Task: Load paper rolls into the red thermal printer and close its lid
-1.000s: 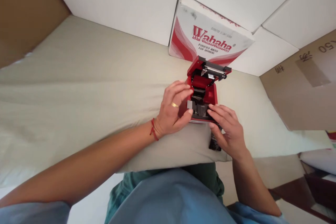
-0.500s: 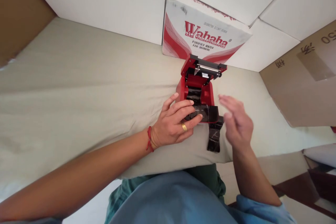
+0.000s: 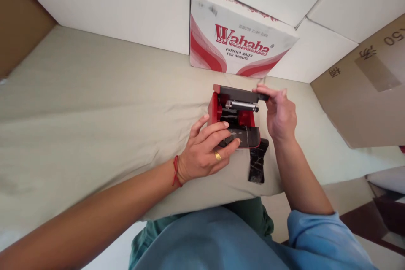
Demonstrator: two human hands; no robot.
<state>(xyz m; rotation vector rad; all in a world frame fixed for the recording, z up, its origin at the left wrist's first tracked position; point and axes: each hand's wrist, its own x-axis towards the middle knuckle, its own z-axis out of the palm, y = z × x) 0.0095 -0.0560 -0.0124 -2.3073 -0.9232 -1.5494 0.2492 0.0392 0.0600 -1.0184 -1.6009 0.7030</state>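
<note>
Machine (image 3: 214, 109) sits on the cloth (image 3: 95, 114); your left hand (image 3: 205, 150), fingers apart, lies across its front, likely steadying it, while your right hand (image 3: 281, 114) meets the part-open lid (image 3: 238, 93), grip unclear.

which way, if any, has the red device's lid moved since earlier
Yes, down: the lid has tipped toward the base; its top edge, which overlapped the Wahaha carton in view, now shows below it.

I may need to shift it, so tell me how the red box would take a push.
The red box looks squat, so it probably won't tip or roll. The wrinkled cloth beneath could bunch and drag. Its part-open lid might swing if jolted.
</note>
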